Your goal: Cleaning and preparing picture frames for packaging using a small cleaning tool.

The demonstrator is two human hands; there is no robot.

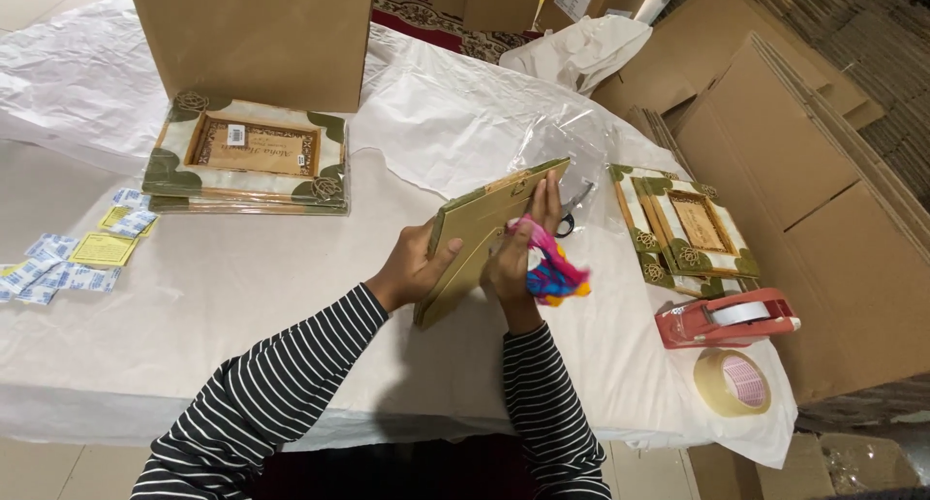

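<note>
Green-and-cream picture frame [481,231] held tilted on edge above the white-covered table [242,296], back side toward the camera, roughly mid-table and slightly right of centre. Left hand [415,265] clamped on the frame's near left edge, thumb across the back. Right hand [518,258] pressed against the frame's right side, fingers up along the edge, also gripping a bunched multicoloured cloth [552,267] in pink, blue and yellow; cloth touches the frame. Both sleeves striped black and white. Behind the frame, a crumpled clear plastic bag [567,146] and a pair of scissors [575,207], partly hidden by the frame and fingers. Just right, a small stack of matching frames [686,231] lying flat. Near the table's right edge, a red tape dispenser [727,318] and a loose roll of clear tape [733,382], close together. Far left, another stack of frames [250,156] flat in front of a tall brown cardboard box [254,35]. Left edge: scattered small blue-white sachets [58,272] and yellow slips [102,250]. Flattened cardboard sheets [823,151] stacked to the right of the table. White wrapping paper [455,112] spread over the table's far side.
</note>
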